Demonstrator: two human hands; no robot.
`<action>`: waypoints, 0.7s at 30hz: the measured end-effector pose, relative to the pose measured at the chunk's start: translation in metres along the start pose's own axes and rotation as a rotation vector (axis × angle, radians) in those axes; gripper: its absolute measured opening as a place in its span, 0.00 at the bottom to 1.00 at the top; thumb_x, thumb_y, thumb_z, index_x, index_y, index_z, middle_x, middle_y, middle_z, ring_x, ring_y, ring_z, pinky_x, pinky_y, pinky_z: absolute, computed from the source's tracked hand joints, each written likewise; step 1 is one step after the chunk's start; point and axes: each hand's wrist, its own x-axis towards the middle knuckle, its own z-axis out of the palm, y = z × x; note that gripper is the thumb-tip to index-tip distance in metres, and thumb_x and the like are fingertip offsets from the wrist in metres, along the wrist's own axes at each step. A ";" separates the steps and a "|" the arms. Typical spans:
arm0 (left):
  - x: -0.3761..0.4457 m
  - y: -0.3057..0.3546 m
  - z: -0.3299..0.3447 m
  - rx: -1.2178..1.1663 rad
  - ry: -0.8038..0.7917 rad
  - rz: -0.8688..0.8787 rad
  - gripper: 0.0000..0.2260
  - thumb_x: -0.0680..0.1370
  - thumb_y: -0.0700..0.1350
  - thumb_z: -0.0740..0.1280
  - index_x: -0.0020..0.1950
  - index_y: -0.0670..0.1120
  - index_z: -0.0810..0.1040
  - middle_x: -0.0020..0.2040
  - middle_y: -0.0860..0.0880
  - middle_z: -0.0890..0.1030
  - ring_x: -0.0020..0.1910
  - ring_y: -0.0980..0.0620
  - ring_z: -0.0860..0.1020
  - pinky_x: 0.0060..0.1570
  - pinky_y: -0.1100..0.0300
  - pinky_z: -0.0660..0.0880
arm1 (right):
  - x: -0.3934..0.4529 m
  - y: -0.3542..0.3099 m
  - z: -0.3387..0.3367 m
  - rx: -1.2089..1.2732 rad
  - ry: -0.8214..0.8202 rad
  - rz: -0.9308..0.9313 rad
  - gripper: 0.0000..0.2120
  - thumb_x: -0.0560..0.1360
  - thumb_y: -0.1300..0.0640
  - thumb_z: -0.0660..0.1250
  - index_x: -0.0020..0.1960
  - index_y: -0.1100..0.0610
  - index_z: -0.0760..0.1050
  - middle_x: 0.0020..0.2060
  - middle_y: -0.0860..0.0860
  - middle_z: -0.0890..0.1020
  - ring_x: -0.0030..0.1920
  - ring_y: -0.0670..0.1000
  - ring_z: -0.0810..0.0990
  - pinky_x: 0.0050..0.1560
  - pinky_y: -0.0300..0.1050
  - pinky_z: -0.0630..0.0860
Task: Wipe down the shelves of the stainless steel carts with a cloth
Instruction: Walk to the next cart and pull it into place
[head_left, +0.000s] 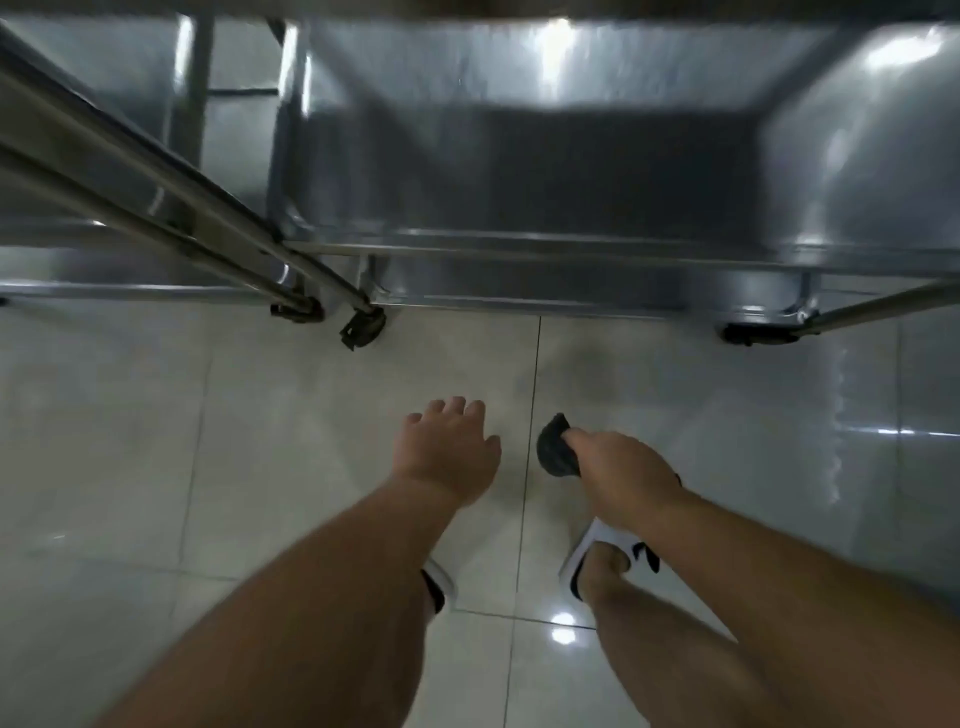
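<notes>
One hand does the holding: the right hand (618, 467) has its fingers curled round a dark cloth (556, 449), bunched into a wad that sticks out forward past the knuckles, toward the cart (519, 249). So balled up, the cloth shows no clear long axis; its free end points at the cart's near edge. The left hand (447, 447) hangs beside it, fingers relaxed and loosely spread, holding nothing. Both hands hover over the tiled floor (156, 441), well short of the steel, so no wiping is under way; this looks like the reach between strokes or toward a fresh shelf. The low shelf runs left to right across the view, its front lip just above the wheels (363, 325). The next move likely calls for bringing the wad forward and down onto that shelf, then sweeping along its length. A second cart (130, 176) stands at the left.
</notes>
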 end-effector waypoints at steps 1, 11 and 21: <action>-0.020 0.004 -0.018 0.002 -0.006 -0.015 0.24 0.85 0.60 0.52 0.78 0.50 0.67 0.76 0.48 0.72 0.73 0.45 0.71 0.67 0.46 0.70 | -0.022 -0.005 -0.013 -0.014 -0.017 -0.007 0.19 0.82 0.63 0.62 0.72 0.56 0.70 0.57 0.57 0.80 0.55 0.58 0.81 0.55 0.52 0.80; -0.217 0.051 -0.154 -0.192 0.054 -0.154 0.24 0.85 0.60 0.54 0.78 0.51 0.67 0.74 0.48 0.74 0.68 0.45 0.74 0.61 0.49 0.70 | -0.239 -0.059 -0.189 -0.178 0.059 -0.115 0.15 0.82 0.61 0.61 0.68 0.55 0.71 0.55 0.56 0.80 0.53 0.59 0.82 0.50 0.50 0.77; -0.358 0.021 -0.229 -0.273 0.186 -0.235 0.23 0.85 0.59 0.53 0.76 0.51 0.69 0.73 0.47 0.74 0.69 0.44 0.74 0.63 0.49 0.71 | -0.370 -0.134 -0.250 -0.365 0.116 -0.162 0.29 0.78 0.65 0.66 0.75 0.49 0.63 0.65 0.54 0.78 0.62 0.58 0.80 0.60 0.55 0.79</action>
